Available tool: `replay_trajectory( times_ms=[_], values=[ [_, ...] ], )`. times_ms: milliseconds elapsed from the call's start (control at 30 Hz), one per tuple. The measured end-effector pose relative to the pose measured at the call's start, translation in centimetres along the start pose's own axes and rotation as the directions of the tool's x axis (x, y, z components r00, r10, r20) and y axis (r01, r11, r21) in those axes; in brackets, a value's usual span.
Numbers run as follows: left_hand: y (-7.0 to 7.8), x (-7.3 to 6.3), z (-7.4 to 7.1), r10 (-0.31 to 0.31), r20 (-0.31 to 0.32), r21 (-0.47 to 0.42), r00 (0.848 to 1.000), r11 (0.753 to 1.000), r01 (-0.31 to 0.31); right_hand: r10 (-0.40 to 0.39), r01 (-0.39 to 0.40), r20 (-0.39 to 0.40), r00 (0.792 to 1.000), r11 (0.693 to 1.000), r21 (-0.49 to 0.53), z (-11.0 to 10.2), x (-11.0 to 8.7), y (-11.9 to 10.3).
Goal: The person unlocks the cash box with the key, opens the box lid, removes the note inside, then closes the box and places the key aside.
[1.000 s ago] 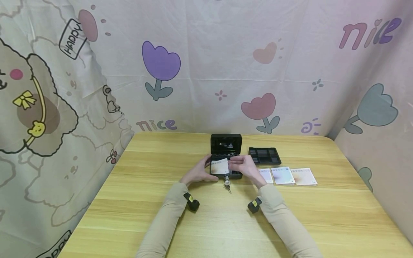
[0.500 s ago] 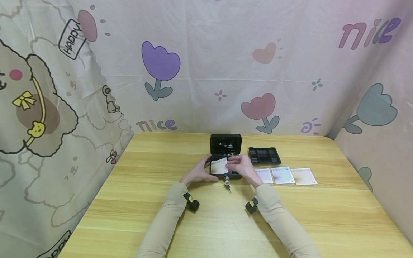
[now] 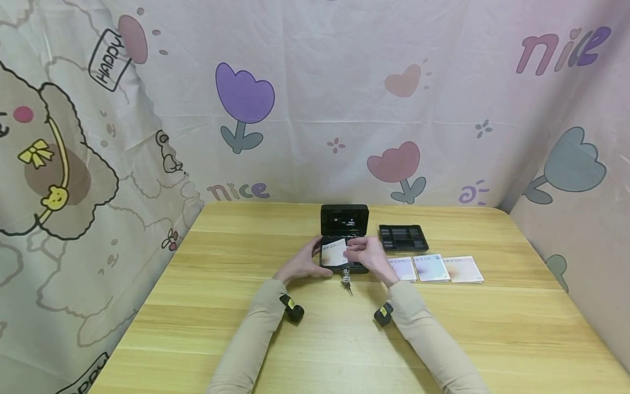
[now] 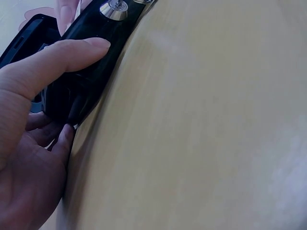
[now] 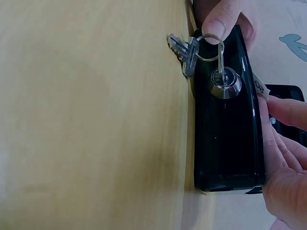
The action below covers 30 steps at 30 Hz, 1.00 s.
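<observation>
A small black cash box (image 3: pixel 331 270) stands on the table with its lid (image 3: pixel 344 212) raised. My left hand (image 3: pixel 301 265) holds its left end; in the left wrist view the thumb (image 4: pixel 72 53) lies across the front and other fingers are at the side. Over the box's interior, a pale square paper card (image 3: pixel 333 254) is tilted, and my right hand (image 3: pixel 370 256) pinches its right edge. Only a corner of the card (image 5: pixel 259 87) shows in the right wrist view. From the front lock (image 5: pixel 224 82) hangs a ring with keys (image 5: pixel 184 52).
Right of the box sits a black compartment tray (image 3: pixel 403 238). In front of it lie a lilac card (image 3: pixel 406 269), a blue card (image 3: pixel 431 268) and a cream-orange card (image 3: pixel 464 269) in a row. Patterned cloth (image 3: pixel 305 158) hangs behind the table.
My right hand has moved slightly left, further over the card, and its grip has shifted. The card has turned a little, its right side higher. The left hand and box have stayed put.
</observation>
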<state>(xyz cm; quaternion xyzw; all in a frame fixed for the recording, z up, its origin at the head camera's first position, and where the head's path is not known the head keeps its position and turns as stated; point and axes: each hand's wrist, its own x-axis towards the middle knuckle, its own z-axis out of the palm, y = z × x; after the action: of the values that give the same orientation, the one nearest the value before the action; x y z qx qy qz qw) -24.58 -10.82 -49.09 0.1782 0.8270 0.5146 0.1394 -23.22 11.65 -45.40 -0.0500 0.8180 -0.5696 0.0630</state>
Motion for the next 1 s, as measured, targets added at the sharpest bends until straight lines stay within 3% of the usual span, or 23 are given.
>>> replay_trajectory(
  times_ms=[467, 633, 800, 1000],
  values=[
    [0.2, -0.1, 0.0, -0.008, 0.009, 0.023, 1.000, 1.000, 0.007, -0.047, 0.047, -0.080, 0.996, 0.999, -0.011, -0.7, -0.4, 0.3],
    [0.1, -0.2, 0.0, -0.013, 0.003, 0.030, 1.000, 0.999, 0.013, -0.090, 0.094, -0.092, 0.992, 0.994, 0.049, -1.3, -0.7, 0.5],
    [0.1, -0.2, -0.1, -0.015, 0.004, 0.031, 1.000, 0.999, 0.014, -0.063, 0.077, -0.092, 0.994, 0.986, 0.150, -1.8, -1.0, 0.5],
    [0.2, -0.1, -0.1, -0.005, 0.013, 0.028, 1.000, 1.000, 0.005, -0.043, 0.066, -0.114, 0.993, 0.977, 0.201, -2.9, -1.8, 0.4]
  ],
)
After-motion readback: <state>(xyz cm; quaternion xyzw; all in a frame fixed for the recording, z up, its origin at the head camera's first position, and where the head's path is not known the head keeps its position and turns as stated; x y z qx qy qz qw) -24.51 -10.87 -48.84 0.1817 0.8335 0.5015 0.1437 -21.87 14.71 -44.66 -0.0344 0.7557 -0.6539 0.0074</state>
